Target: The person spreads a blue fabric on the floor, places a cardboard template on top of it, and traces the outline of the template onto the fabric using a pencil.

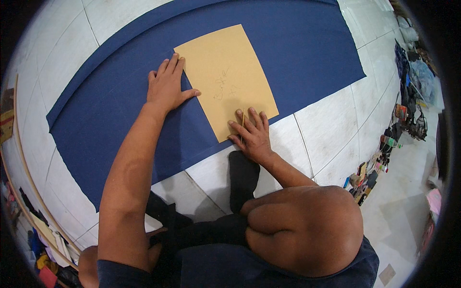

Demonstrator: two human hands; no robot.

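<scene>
While a blue cloth point(120, 103) covers white floor tiles point(331, 110), with clutter point(408, 110) along the right, the tan paper point(230, 79) lies on it, long axis pointing away from the person, far end leaning left. The left hand point(166, 89) rests spread at its left edge, gripping nothing; the right hand point(254, 138), half open, has a thin yellow stick point(243, 121) between its fingers.
</scene>
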